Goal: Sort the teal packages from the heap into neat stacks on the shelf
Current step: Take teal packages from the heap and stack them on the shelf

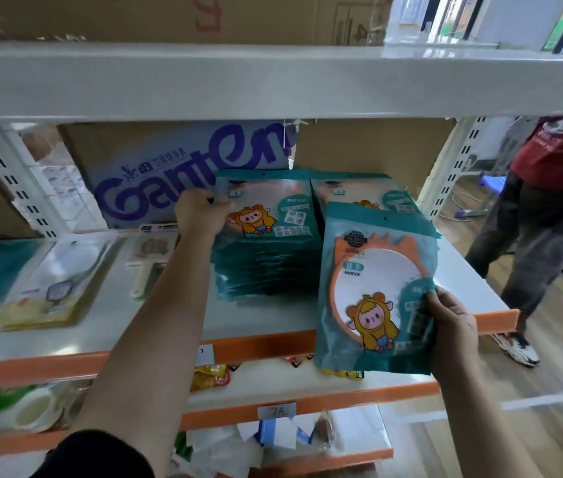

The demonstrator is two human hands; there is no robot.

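The right hand (pixel 452 326) holds a flat teal plastic package printed with a yellow cartoon figure (pixel 373 288) upright by its right edge. Its fingers (pixel 432 300) are curled round that edge with the thumb on the front. The package hangs to the left of them, in front of the shelf's lip and not yet on any pile. Held this way, face toward the person, it is probably being readied to go down flat, the same way up as the rest.

The left hand (pixel 200 212) reaches further in. Its fingers (pixel 219 202) pinch the left edge of the top teal package (pixel 273 208) on the tall teal stack (pixel 266 267), which sits just right of and below them. That grip looks meant to square the top piece over a pile whose lower edges are ragged. A second teal stack (pixel 362 194) stands just beside the first, above and to the left of the right fingers.

Both stacks rest on a white metal shelf board with an orange front strip (pixel 266 319). Left of the left fingers lie clear blister packs (pixel 55 284). Just beyond those fingers stands a brown cardboard box with purple lettering (pixel 176 174). An upper white shelf board (pixel 273 81) roofs the bay, so headroom for stacking looks limited. A lower shelf (pixel 307 384) beneath the right fingers carries mixed small goods. To the right of them, a person in a red top and dark trousers (pixel 556 188) stands on a pale wooden floor (pixel 549 357).
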